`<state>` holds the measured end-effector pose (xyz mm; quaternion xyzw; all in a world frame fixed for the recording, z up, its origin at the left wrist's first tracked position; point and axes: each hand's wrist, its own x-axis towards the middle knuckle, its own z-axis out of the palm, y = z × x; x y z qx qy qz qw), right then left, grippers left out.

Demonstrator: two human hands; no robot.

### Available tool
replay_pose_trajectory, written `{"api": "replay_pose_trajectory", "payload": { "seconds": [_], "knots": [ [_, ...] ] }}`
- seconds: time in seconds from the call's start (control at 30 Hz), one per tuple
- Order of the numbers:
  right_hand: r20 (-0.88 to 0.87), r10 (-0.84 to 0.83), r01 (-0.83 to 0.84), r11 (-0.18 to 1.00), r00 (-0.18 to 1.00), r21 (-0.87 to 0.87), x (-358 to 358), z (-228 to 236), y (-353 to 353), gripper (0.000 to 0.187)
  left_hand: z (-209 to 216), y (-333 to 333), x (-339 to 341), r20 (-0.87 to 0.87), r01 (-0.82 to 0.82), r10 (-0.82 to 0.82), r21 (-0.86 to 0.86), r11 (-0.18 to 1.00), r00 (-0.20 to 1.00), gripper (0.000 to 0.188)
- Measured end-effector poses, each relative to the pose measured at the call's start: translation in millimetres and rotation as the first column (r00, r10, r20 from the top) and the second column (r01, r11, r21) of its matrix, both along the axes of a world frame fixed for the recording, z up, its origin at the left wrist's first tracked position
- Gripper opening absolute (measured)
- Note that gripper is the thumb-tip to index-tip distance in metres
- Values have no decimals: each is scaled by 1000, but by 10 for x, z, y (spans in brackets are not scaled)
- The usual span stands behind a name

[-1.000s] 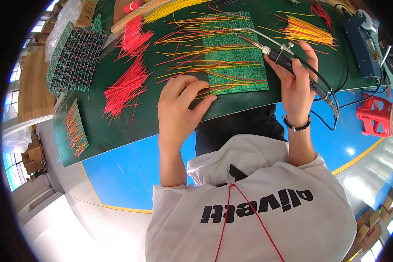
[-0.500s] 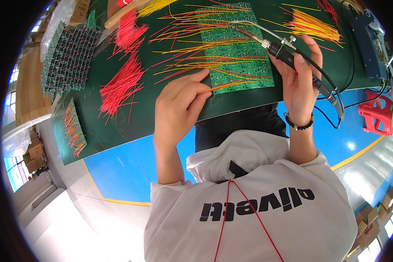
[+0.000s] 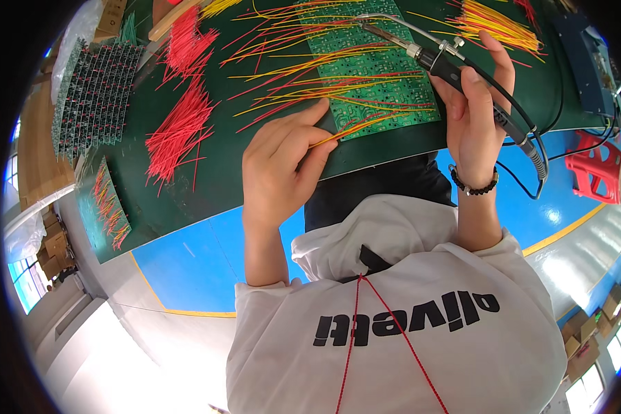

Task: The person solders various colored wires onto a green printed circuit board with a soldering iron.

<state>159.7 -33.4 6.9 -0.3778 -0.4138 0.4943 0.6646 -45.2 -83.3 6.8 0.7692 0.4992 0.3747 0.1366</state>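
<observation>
My left hand [image 3: 279, 162] rests at the near left corner of a green circuit board panel [image 3: 341, 71]. Its thumb and fingers pinch a yellow wire [image 3: 352, 129], whose far end lies over the board's near row. A red wire lies close to it; whether that is pinched too, I cannot tell. In my right hand [image 3: 477, 127] is a soldering iron [image 3: 446, 70] with a thin metal feed tube [image 3: 410, 29] clamped along it. Its tip points left over the board's upper part. Several rows of red and yellow wires [image 3: 297, 86] stick out from the board's left side.
Bundles of red wires [image 3: 179, 134] lie left on the dark green table [image 3: 217, 169]. Beyond them stand stacked boards [image 3: 93, 103]. A wired board [image 3: 110, 207] lies at the left edge. Yellow and red wires [image 3: 500, 27] and a blue box [image 3: 586, 65] with cables are right; a red stool [image 3: 595, 169] stands below.
The view has shifted slightly, so the table and its contents appear a little farther left and up. Both hands keep their grips, and the iron stays over the board.
</observation>
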Motion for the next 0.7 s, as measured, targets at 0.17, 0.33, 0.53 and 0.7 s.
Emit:
{"api": "replay_pose_trajectory", "payload": {
  "seconds": [0.17,0.33,0.53,0.7],
  "knots": [
    [40,32,-34,998,999,51,62,-12,40,40,121,13,-110,91,84,-73,-127,988,993,15],
    [-46,-117,120,991,992,66,214,1,48,43,223,9,-170,17,-118,117,46,992,993,18],
    [-47,-136,141,982,990,127,431,-63,102,42,1007,-116,0,150,413,-453,237,879,879,23],
    [-25,-120,122,983,992,140,303,-11,124,42,1568,-396,399,385,189,-167,-19,982,908,15]
  ]
}}
